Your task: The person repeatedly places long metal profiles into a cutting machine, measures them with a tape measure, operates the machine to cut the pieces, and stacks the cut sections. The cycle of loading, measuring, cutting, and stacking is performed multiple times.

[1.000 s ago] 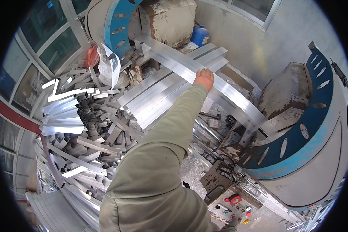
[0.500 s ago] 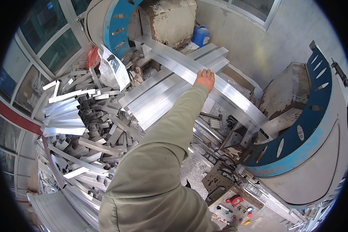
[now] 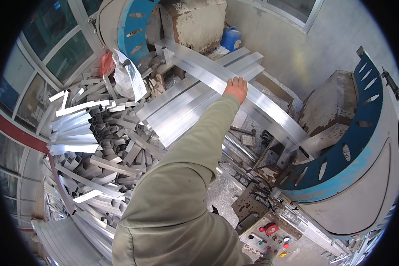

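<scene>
- Left hand (image 3: 236, 88) lies flat on top of the long aluminium bar (image 3: 257, 108), fingers spread over its far edge. It's resting or pressing there, not a closed fist.
- Right hand (image 3: 267, 256) is barely in view, low down by the control box (image 3: 264, 235), so I can't tell what its fingers are doing.
- The bar runs from one blue wheel (image 3: 135, 26), up and left of the hand, down to the other wheel (image 3: 354, 146) on the right. It looks already seated in the machine; whether anything's been worked on it yet isn't visible.
- Just left of the hand: a stack of straight profiles (image 3: 186, 111), smooth, bright and boxy.
- Further left: a messy pile of offcuts (image 3: 88, 146), hollow square sections, shiny, with sharp-looking ends.
</scene>
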A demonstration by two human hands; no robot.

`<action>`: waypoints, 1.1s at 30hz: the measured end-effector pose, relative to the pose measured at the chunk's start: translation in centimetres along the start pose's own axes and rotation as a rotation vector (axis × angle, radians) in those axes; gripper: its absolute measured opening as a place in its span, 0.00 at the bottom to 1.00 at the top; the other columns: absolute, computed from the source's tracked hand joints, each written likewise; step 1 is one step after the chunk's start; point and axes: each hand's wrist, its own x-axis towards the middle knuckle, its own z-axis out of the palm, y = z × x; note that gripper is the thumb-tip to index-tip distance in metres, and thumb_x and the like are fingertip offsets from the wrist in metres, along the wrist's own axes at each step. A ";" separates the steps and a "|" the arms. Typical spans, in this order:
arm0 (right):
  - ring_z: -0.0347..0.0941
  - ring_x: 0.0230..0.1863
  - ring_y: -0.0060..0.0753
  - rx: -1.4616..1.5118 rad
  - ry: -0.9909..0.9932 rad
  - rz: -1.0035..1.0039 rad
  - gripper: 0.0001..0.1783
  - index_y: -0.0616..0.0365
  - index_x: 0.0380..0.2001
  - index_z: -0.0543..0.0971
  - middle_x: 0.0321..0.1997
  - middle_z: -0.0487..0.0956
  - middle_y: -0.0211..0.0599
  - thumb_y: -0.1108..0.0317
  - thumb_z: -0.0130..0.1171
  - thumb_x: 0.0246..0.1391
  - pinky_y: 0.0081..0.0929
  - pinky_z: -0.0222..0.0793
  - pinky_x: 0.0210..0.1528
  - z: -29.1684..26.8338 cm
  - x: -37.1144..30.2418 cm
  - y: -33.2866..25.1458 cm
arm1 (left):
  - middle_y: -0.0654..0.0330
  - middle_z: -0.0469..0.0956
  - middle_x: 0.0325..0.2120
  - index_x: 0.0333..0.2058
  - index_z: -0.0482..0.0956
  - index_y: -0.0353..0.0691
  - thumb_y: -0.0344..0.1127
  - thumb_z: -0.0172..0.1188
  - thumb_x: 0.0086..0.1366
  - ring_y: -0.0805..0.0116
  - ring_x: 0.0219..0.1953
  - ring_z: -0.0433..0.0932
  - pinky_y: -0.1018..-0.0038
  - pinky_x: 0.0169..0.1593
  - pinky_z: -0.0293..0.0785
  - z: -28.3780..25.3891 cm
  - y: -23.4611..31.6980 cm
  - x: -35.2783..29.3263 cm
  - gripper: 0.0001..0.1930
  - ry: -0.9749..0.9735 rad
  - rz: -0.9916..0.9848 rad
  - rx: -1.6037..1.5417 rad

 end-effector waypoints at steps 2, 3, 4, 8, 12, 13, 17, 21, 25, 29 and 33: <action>0.80 0.63 0.56 0.001 0.001 0.001 0.51 0.52 0.83 0.57 0.74 0.76 0.54 0.90 0.47 0.55 0.60 0.80 0.63 -0.1 0.0 0.1 | 0.46 0.68 0.76 0.74 0.69 0.34 0.36 0.61 0.73 0.46 0.77 0.67 0.44 0.79 0.61 0.0 0.1 0.0 0.33 -0.001 0.005 0.006; 0.80 0.62 0.56 0.001 -0.001 0.002 0.51 0.52 0.83 0.57 0.74 0.76 0.54 0.90 0.47 0.55 0.60 0.80 0.63 -0.1 0.0 0.1 | 0.46 0.68 0.76 0.74 0.69 0.34 0.36 0.62 0.73 0.46 0.77 0.67 0.44 0.79 0.61 0.0 0.1 0.1 0.33 0.001 0.005 0.008; 0.80 0.62 0.56 0.004 0.001 0.001 0.51 0.52 0.83 0.57 0.74 0.76 0.54 0.90 0.47 0.55 0.60 0.80 0.63 -0.1 0.1 0.1 | 0.46 0.69 0.76 0.74 0.69 0.34 0.36 0.62 0.72 0.46 0.77 0.67 0.44 0.79 0.62 0.1 0.1 0.1 0.33 0.003 0.005 0.011; 0.80 0.62 0.56 0.005 -0.014 0.001 0.51 0.52 0.83 0.57 0.73 0.76 0.54 0.90 0.47 0.55 0.60 0.80 0.63 -0.6 0.3 0.3 | 0.46 0.68 0.76 0.74 0.69 0.34 0.36 0.63 0.72 0.46 0.77 0.67 0.45 0.79 0.61 0.6 -0.3 0.1 0.34 0.023 -0.005 0.014; 0.80 0.62 0.56 0.006 -0.012 0.004 0.52 0.52 0.84 0.57 0.73 0.76 0.54 0.90 0.47 0.55 0.60 0.80 0.62 -1.2 0.2 0.8 | 0.46 0.68 0.77 0.75 0.68 0.34 0.35 0.62 0.72 0.46 0.77 0.67 0.44 0.79 0.61 0.1 0.1 0.1 0.34 -0.009 -0.001 0.007; 0.80 0.62 0.56 -0.003 0.000 0.008 0.52 0.51 0.84 0.57 0.73 0.76 0.54 0.90 0.48 0.54 0.60 0.81 0.62 -1.4 0.3 0.9 | 0.46 0.67 0.77 0.75 0.68 0.35 0.35 0.61 0.73 0.46 0.78 0.67 0.44 0.79 0.61 -0.1 0.2 0.1 0.34 -0.018 0.001 0.004; 0.81 0.60 0.55 -0.016 0.008 0.026 0.55 0.49 0.84 0.56 0.73 0.76 0.55 0.90 0.50 0.53 0.60 0.82 0.59 -1.4 1.1 1.3 | 0.47 0.66 0.78 0.76 0.67 0.35 0.35 0.60 0.73 0.47 0.79 0.65 0.43 0.79 0.60 -0.5 -0.1 0.0 0.34 -0.037 -0.009 0.000; 0.81 0.59 0.55 -0.036 0.013 -0.006 0.56 0.49 0.85 0.55 0.74 0.75 0.56 0.90 0.50 0.52 0.59 0.83 0.56 -2.6 2.2 2.2 | 0.48 0.65 0.79 0.76 0.66 0.36 0.35 0.60 0.74 0.47 0.80 0.64 0.43 0.80 0.59 -0.3 0.0 0.0 0.34 -0.056 -0.015 -0.021; 0.82 0.59 0.55 -0.044 -0.004 0.005 0.56 0.49 0.86 0.54 0.74 0.75 0.57 0.90 0.49 0.53 0.58 0.84 0.56 -2.6 2.4 2.3 | 0.48 0.65 0.79 0.77 0.66 0.36 0.35 0.59 0.74 0.47 0.80 0.64 0.43 0.80 0.58 -0.4 0.0 0.0 0.34 -0.058 -0.021 -0.019; 0.82 0.60 0.55 -0.038 -0.014 0.017 0.56 0.49 0.86 0.53 0.75 0.74 0.58 0.90 0.49 0.53 0.57 0.84 0.56 -2.0 1.9 2.1 | 0.48 0.64 0.79 0.76 0.66 0.36 0.36 0.61 0.73 0.47 0.80 0.63 0.43 0.80 0.58 -0.7 0.1 0.0 0.35 -0.062 -0.021 -0.010; 0.82 0.60 0.55 -0.025 -0.019 0.022 0.56 0.50 0.86 0.53 0.75 0.74 0.58 0.90 0.48 0.53 0.57 0.84 0.56 -2.4 1.9 2.1 | 0.47 0.64 0.79 0.77 0.66 0.36 0.36 0.63 0.72 0.47 0.80 0.63 0.43 0.80 0.58 -0.8 0.0 0.0 0.36 -0.074 -0.021 -0.017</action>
